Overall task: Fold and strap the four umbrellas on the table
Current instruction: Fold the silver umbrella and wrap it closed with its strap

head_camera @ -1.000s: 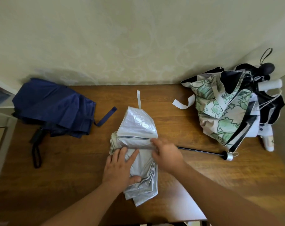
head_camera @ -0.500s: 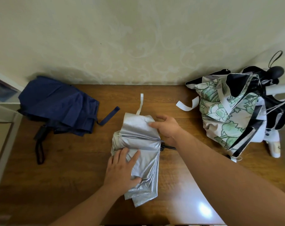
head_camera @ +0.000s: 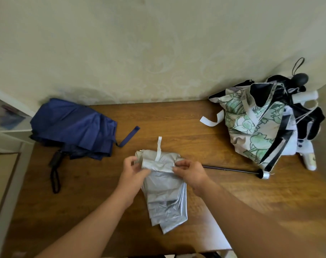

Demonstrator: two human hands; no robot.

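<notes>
Half a second ago the left hand [head_camera: 132, 170] lay flat on the silver umbrella [head_camera: 164, 187] and the right hand [head_camera: 191, 169] reached over its far edge. Now both hands have come to the top fold of the canopy, one at each end, and the far part of the fabric has been turned toward the person into a narrow roll. The left hand pinches the left end of this roll with curled fingers and thumb; the right hand pinches the right end in the same way.

The silver umbrella lies in the middle of the wooden bench [head_camera: 177, 123]. Its loose canopy hangs toward the person from the roll, and its white strap [head_camera: 159, 148] lies across the roll and points to the wall. Its dark shaft [head_camera: 231, 168] runs to the right from the right hand, as it did a second ago, to a silver cap.

Left of the silver umbrella lies the blue umbrella [head_camera: 74, 127], not moved, with its blue strap [head_camera: 128, 136] open on the bench. Right of the silver umbrella, at the far corner, the floral umbrella [head_camera: 251, 127] rests on a black and white umbrella [head_camera: 307, 116], both unfolded as before.
</notes>
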